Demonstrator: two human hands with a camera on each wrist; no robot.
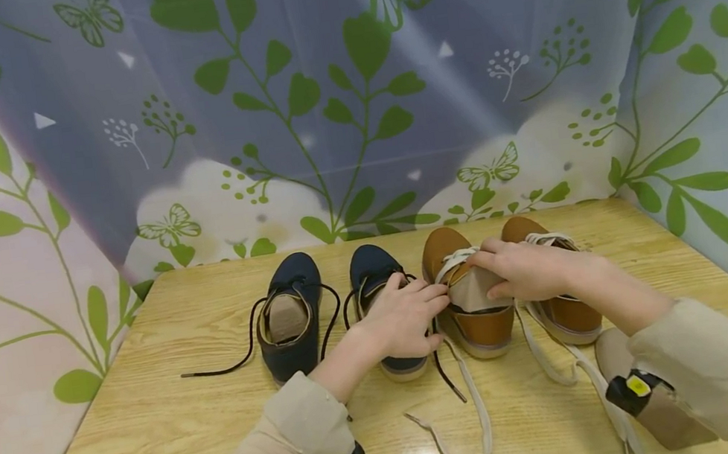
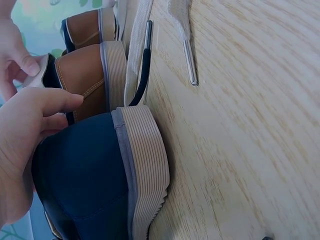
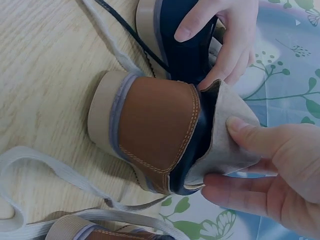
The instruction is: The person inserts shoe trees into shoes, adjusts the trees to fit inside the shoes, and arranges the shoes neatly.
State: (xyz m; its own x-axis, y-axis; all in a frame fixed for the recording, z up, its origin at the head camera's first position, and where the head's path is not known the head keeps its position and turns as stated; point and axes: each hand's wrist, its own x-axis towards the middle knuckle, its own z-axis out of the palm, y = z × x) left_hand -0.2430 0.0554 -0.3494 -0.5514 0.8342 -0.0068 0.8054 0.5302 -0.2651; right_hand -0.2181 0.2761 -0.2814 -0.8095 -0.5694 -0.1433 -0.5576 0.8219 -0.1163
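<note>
My right hand (image 1: 533, 267) pinches a beige insole (image 3: 230, 135) between thumb and fingers, at the mouth of a brown shoe (image 3: 155, 125). Its heel end stands up above the shoe's collar; the front of it is hidden inside. My left hand (image 1: 408, 315) lies over the right-hand navy shoe (image 2: 85, 175), fingers extended and loosely bent, with fingertips right at the side of the brown shoe. That shoe's white laces (image 1: 456, 261) are threaded at the front, their long ends trailing on the table.
To the left stands another navy shoe (image 1: 294, 358) with loose black laces. A second brown shoe (image 1: 570, 316) is beside my right wrist. A loose insole (image 1: 672, 416) lies on the wooden table (image 1: 226, 437), partly under my right sleeve. Printed cloth (image 1: 350, 109) hangs behind.
</note>
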